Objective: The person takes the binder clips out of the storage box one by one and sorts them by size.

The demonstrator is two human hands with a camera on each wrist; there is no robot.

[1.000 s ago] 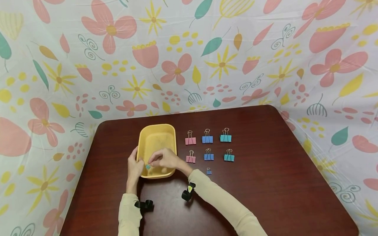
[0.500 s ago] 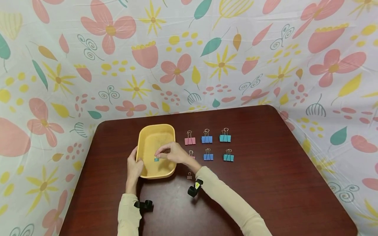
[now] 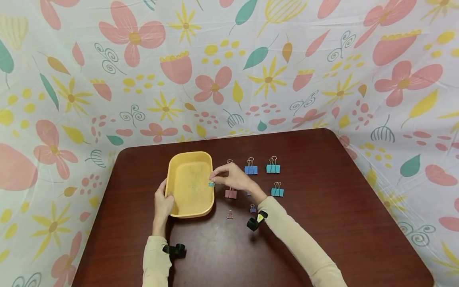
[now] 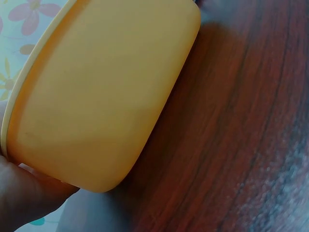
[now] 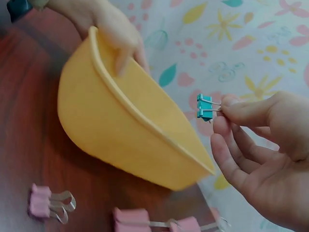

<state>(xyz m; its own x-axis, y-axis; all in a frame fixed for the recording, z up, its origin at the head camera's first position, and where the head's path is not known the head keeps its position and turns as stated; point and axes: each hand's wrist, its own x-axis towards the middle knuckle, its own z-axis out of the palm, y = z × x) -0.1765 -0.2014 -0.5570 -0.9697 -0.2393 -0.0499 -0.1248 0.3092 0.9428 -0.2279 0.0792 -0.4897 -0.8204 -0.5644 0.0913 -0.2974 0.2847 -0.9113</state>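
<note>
A yellow plastic tub [image 3: 190,179] stands on the left part of the table, and no clips show inside it. My left hand [image 3: 163,203] grips its left side, thumb over the rim; the left wrist view shows the tub's outer wall [image 4: 106,96] with part of the hand [image 4: 29,198]. Above the tub's right rim, my right hand [image 3: 234,177] pinches a small teal binder clip [image 5: 204,107] by its wire handles. The right wrist view shows the clip's body pointing away from the fingertips. Beneath the right hand lies a pink binder clip [image 3: 231,194]; others there are partly hidden.
Right of the tub, binder clips lie in rows on the dark wooden table [image 3: 340,223]: a large blue clip [image 3: 251,170], a large teal clip [image 3: 273,169], a medium teal clip [image 3: 277,192], a tiny pink clip [image 3: 230,215] and a tiny blue clip [image 3: 252,209]. Flowered cloth hangs behind.
My right hand has moved from inside the tub rightward and up to its right rim, carrying the teal binder clip. My left hand keeps its grip on the tub, which stays in place.
</note>
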